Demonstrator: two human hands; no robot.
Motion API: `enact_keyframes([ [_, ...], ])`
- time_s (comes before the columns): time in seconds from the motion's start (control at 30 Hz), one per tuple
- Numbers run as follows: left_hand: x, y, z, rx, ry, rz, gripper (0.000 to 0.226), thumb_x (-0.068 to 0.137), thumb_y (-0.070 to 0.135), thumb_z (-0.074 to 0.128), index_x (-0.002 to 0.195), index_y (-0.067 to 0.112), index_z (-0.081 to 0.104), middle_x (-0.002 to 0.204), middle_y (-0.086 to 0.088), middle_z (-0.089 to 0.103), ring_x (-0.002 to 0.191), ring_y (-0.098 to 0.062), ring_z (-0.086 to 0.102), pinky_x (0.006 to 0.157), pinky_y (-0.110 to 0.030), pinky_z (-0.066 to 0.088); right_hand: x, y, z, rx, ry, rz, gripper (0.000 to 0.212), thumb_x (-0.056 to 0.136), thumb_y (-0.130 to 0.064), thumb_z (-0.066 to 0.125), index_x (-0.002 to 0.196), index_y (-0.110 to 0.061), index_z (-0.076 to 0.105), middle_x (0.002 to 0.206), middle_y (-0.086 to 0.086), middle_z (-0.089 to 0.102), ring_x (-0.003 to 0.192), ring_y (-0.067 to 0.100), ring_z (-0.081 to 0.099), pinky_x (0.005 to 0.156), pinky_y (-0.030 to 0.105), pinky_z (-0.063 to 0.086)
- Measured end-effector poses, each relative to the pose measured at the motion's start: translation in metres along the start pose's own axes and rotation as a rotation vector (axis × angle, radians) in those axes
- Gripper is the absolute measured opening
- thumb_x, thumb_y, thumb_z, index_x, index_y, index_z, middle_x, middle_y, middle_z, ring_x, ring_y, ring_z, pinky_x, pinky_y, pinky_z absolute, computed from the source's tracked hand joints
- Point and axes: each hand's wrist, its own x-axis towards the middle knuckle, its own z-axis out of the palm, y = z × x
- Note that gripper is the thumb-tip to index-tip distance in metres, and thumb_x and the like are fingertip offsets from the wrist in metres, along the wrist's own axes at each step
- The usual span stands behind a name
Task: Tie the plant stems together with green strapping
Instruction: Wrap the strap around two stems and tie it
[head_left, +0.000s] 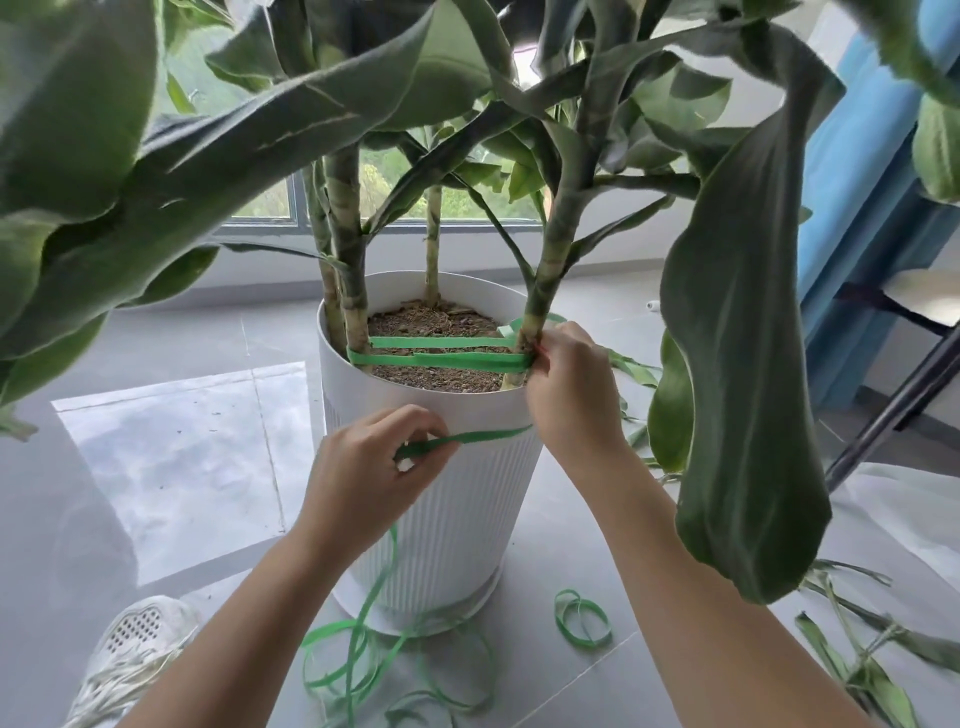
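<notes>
Green strapping (447, 353) runs in a double band between the left stems (349, 291) and the right stem (540, 306), just above the soil in a white ribbed pot (457, 499). My right hand (569, 389) pinches the strapping against the right stem. A free length of the strapping crosses the pot's front to my left hand (371, 467), which pinches it between thumb and fingers. From there the strapping hangs down and lies in loose coils (374, 649) on the floor.
Large drooping leaves hang on both sides, one long leaf (748, 395) close to my right forearm. A small green loop (582, 618) lies by the pot. Cut leaf scraps (857, 654) lie at the right, a white shoe (135, 639) at the lower left, a chair frame (893, 395) right.
</notes>
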Motion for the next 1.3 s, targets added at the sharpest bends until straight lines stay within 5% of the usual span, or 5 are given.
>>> enact_keyframes([
  [0.47,0.001,-0.003,0.002,0.004,-0.111,-0.043,0.024,0.074,0.025,0.078,0.082,0.029,0.056,0.064,0.03,0.05,0.052,0.005,0.052,0.052,-0.008,0.04,0.003,-0.004,-0.005,0.275,-0.272,0.148,0.038,0.071,-0.016,0.043,0.096,-0.043,0.055,0.086,-0.002,0.068,0.078,0.02,0.06,0.092,0.054,0.044],
  [0.8,0.011,0.001,-0.007,0.038,-0.123,-0.005,0.019,0.077,0.04,0.067,0.088,0.027,0.06,0.07,0.024,0.058,0.049,0.001,0.051,0.049,-0.02,0.047,0.0,0.002,-0.003,0.452,-0.297,0.079,0.019,0.084,-0.028,0.07,0.099,-0.024,0.058,0.091,-0.006,0.069,0.087,0.008,0.064,0.086,0.028,0.047],
  [0.93,0.019,0.001,-0.018,0.117,-0.108,0.054,0.021,0.073,0.026,0.078,0.089,0.02,0.065,0.076,0.023,0.058,0.059,0.013,0.05,0.055,-0.009,0.041,0.0,0.008,0.008,0.469,-0.252,0.056,0.015,0.086,-0.031,0.067,0.094,-0.021,0.059,0.081,-0.002,0.071,0.084,0.014,0.067,0.086,0.039,0.05],
  [1.13,0.026,0.013,-0.018,0.117,0.02,0.096,0.008,0.082,0.018,0.07,0.085,0.015,0.063,0.085,0.014,0.06,0.06,-0.006,0.056,0.054,-0.028,0.051,-0.003,0.01,0.018,0.178,-0.132,0.009,0.026,0.094,-0.045,0.047,0.099,-0.02,0.052,0.081,-0.006,0.07,0.1,0.017,0.06,0.111,0.047,0.005],
  [1.3,0.028,0.013,-0.02,0.251,-0.016,0.166,0.007,0.084,0.026,0.065,0.084,0.018,0.065,0.083,0.013,0.062,0.054,-0.002,0.04,0.043,-0.027,0.046,-0.001,0.014,0.018,0.247,-0.155,-0.029,0.025,0.094,-0.044,0.048,0.097,-0.019,0.051,0.076,-0.009,0.071,0.094,0.016,0.064,0.115,0.056,0.01],
])
